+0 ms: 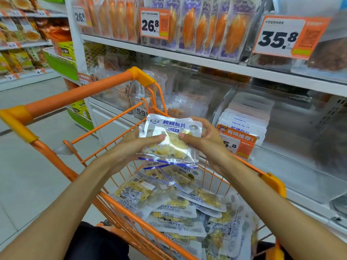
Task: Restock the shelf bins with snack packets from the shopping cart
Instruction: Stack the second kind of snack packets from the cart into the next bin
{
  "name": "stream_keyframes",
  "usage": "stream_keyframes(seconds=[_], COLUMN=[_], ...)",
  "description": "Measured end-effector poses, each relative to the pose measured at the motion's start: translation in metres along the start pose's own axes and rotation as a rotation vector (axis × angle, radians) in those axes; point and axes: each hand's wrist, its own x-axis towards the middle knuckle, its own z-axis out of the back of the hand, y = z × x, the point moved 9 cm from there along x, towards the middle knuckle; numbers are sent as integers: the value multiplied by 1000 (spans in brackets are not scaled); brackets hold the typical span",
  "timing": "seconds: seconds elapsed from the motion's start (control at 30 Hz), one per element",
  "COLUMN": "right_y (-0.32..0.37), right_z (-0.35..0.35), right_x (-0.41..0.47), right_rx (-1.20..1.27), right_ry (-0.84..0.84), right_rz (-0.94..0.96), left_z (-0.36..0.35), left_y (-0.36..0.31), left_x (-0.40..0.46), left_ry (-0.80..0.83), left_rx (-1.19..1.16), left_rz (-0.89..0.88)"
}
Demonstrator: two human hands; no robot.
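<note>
1. Left hand [137, 145] and right hand [202, 139] are pinching a small stack of snack packets [169, 139] above the cart [105, 201].
2. Many loose packets [178, 212] are lying in the cart; the matching bin [244, 117] on the right is sitting partly filled.

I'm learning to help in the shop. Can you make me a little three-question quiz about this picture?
1. True or false: both hands hold the stack of snack packets above the orange shopping cart.
2. Which bin already has the same blue-and-white packets? A) the clear bin on the shelf to the right of the hands B) the top shelf bin with orange fillets C) a bin on the floor
3. Fill in: the big price tag at top right reads ____.

Key
1. True: the left hand and right hand each have a grip on one side.
2. A
3. 35.8
</note>
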Motion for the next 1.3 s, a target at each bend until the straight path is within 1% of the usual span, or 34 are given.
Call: stream_keyframes(seconds=[0.07,0.13,0.23,0.3,0.33,0.4,0.47,0.57,0.67,0.73,0.8,0.87,0.93,1.0,1.07,1.13,1.23,1.3], right_y=[1,-1,-32,-69,-85,-102,-102,-95,-99,-92,-74,-50,-25,1,21,35,49,59], right_z=[0,-4,-14,-16,-17,-23,-32,-32,-32,-26,-13,0,14,27,40,48,49,51], right_x=[-3,-5,-13,-24,-30,-37,-34,-25,-27,-26,-20,-14,-11,-11,-10,-12,-16,-15], right_rx=[-43,-232,-655,-924,-1022,-1133,-1112,-940,-767,-655,-697,-801,-848,-858,-810,-736,-644,-598], right_ry=[-18,32,281,448,515,599,581,439,399,350,320,352,384,381,341,326,330,271], right_rz=[-24,-92,-317,-481,-529,-521,-428,-368,-438,-489,-446,-352,-274,-213,-165,-121,-41,38], left_z=[1,6,25,34,37,38,36,31,28,30,32,32,35,38,36,30,13,7], left_y=[-3,-8,-17,-23,-24,-19,-16,-14,-9,-4,0,0,-1,0,-3,-5,2,9], left_x=[-2,-4,-11,-15,-16,-16,-17,-17,-13,-11,-10,-10,-10,-8,-7,-7,-7,-9], left_ry=[-24,-95,-296,-378,-403,-427,-419,-387,-372,-401,-431,-450,-479,-495,-492,-466,-345,-282], left_rx=[41,57,26,24,16,-22,-32,-23,-19,-39,-56,-39,-25,-25,-13,14,27,-8], left_rz=[-23,-50,-137,-198,-207,-173,-151,-126,-85,-49,-20,-10,4,14,8,19,110,177])
